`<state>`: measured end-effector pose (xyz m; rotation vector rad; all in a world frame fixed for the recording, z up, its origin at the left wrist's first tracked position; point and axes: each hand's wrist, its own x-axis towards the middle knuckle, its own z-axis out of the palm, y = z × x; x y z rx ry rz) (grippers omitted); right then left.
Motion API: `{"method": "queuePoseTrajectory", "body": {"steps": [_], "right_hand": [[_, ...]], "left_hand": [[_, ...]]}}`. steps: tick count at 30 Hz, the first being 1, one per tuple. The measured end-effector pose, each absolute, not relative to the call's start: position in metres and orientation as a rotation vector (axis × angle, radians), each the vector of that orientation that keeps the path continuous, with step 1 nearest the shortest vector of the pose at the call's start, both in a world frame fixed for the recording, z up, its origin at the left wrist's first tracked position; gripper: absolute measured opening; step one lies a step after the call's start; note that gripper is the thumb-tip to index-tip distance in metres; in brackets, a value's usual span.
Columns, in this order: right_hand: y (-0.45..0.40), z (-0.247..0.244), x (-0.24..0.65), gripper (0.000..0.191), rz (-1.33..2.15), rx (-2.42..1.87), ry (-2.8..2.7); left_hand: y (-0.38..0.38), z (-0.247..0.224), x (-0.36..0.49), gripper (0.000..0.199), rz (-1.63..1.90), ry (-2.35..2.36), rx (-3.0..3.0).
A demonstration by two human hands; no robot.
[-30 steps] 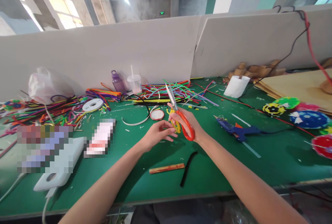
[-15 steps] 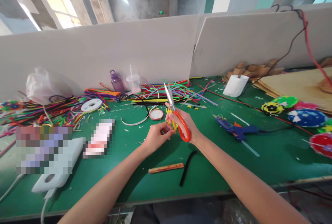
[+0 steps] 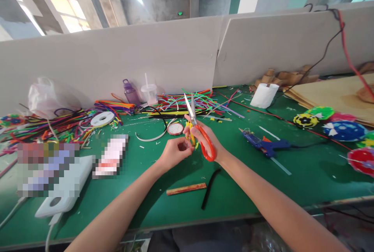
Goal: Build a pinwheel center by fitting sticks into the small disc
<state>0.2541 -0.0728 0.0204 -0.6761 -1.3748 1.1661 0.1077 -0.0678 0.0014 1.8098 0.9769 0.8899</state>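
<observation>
Orange-handled scissors [image 3: 194,121] are in my right hand [image 3: 210,137], their blades parted and pointing away toward the back of the table. A yellow fuzzy pipe cleaner piece [image 3: 192,136], bent into small loops, sits between my two hands, against the right fingers. My left hand [image 3: 175,151] has thumb and fingertips pinched together at the lower end of that yellow piece. The fingertips partly hide its shape. Just beyond the hands lies a small round dish of white bits [image 3: 175,129]. Nearer me, a brownish stick [image 3: 186,189] and a black strip [image 3: 209,189] rest on the green table [image 3: 242,201].
Bundles of coloured pipe cleaners [image 3: 187,102] line the back. A blue glue gun [image 3: 264,143] and fuzzy flower shapes [image 3: 344,131] lie at right. At left are a white power bank [image 3: 66,189], a ribbon spool [image 3: 102,118], a purple bottle [image 3: 131,93] and a lidded cup [image 3: 149,94].
The scissor blades have spread further apart. My left hand has shifted slightly left, and more of the yellow pipe cleaner shows between the hands.
</observation>
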Motion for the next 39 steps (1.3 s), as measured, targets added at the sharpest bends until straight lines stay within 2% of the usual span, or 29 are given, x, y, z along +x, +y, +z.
{"method": "queuePoseTrajectory", "body": {"steps": [12, 22, 33, 39], "right_hand": [[-0.063, 0.014, 0.269, 0.054, 1.046, -0.698, -1.188], [-0.063, 0.03, 0.276, 0.05, 0.843, -0.801, -1.244], [-0.058, 0.019, 0.281, 0.053, 0.943, -0.998, -1.51], [-0.063, 0.023, 0.283, 0.058, 0.868, -1.028, -1.684]], "left_hand": [[-0.07, 0.008, 0.102, 0.024, 0.687, 0.777, 1.599], [-0.062, 0.012, 0.097, 0.029, 1.011, 0.8, 1.505], [-0.056, 0.018, 0.092, 0.022, 1.228, 0.896, 1.471], [-0.051, 0.02, 0.085, 0.021, 1.311, 0.953, 1.49]]}}
